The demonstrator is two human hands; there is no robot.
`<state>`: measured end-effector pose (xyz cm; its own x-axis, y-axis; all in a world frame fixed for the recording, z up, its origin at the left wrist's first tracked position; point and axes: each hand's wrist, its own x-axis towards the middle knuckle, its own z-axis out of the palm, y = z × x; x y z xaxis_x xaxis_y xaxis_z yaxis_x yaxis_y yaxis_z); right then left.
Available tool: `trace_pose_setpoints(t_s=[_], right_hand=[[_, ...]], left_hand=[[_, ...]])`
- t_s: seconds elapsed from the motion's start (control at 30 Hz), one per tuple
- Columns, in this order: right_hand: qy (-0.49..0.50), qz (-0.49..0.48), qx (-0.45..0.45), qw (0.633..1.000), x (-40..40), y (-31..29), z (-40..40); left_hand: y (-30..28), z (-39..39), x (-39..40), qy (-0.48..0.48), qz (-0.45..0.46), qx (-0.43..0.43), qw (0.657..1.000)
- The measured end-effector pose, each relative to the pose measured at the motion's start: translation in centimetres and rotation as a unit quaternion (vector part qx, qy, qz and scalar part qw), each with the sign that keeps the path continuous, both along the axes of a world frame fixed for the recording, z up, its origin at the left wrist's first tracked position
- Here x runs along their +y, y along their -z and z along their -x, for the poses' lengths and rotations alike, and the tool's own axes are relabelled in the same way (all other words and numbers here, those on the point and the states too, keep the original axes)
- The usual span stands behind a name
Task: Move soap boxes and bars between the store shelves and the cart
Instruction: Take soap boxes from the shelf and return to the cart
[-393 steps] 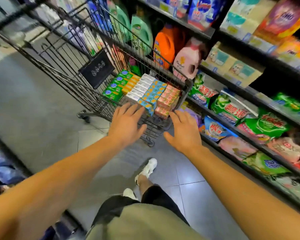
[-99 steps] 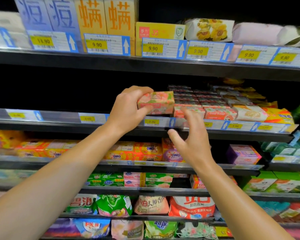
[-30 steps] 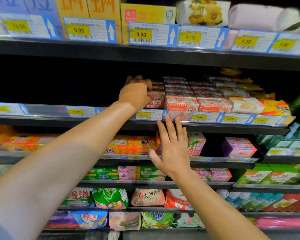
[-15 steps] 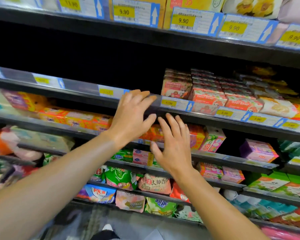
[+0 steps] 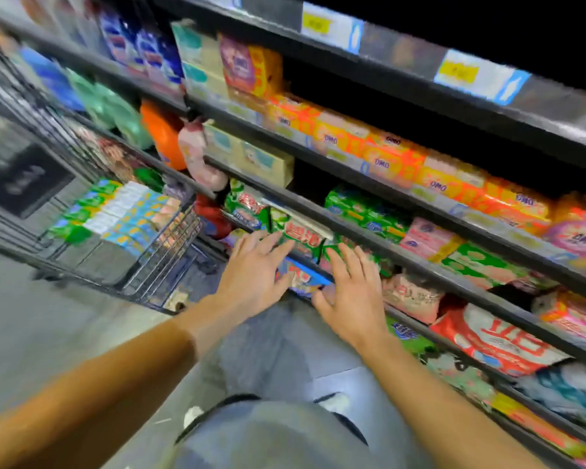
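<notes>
View swung down; cart (image 5: 156, 252) blurred, soap boxes (image 5: 129, 211) unreadable.

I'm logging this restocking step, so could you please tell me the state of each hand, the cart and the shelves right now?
left hand: open, fingers spread, holding nothing.
right hand: open, fingers spread, holding nothing.
shopping cart: upright on the floor beside the shelves, rows of soap boxes packed inside.
store shelves: stocked with soap packs and detergent bags.
</notes>
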<state>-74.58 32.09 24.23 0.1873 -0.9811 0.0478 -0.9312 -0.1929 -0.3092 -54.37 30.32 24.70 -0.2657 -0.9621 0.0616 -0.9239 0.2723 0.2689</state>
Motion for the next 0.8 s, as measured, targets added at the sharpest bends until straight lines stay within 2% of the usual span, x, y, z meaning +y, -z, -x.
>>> trace_pose_setpoints(t_s=[0.07, 0.23, 0.37, 0.57, 0.8], right_hand=[[-0.022, -0.015, 0.004, 1.000, 1.2, 1.0, -4.5], [-0.072, -0.073, 0.022, 0.994, 3.1, 1.7, -16.2], [-0.109, -0.071, 0.031, 0.991, 3.1, 2.1, -24.4], [-0.157, -0.103, 0.045, 0.981, 1.1, 2.7, -32.7], [-0.179, -0.116, 0.038, 0.976, -4.2, 5.2, -40.6]], left_hand=[[1.1, -4.6, 2.2, -0.018, -0.024, -0.008, 1.000], [2.9, -17.9, 5.8, -0.070, 0.005, -0.016, 0.997], [3.8, -27.1, 7.6, -0.115, -0.019, -0.028, 0.993], [4.4, -35.2, 8.1, -0.143, -0.019, -0.010, 0.989], [6.1, -41.3, 4.3, -0.164, -0.013, 0.001, 0.986]])
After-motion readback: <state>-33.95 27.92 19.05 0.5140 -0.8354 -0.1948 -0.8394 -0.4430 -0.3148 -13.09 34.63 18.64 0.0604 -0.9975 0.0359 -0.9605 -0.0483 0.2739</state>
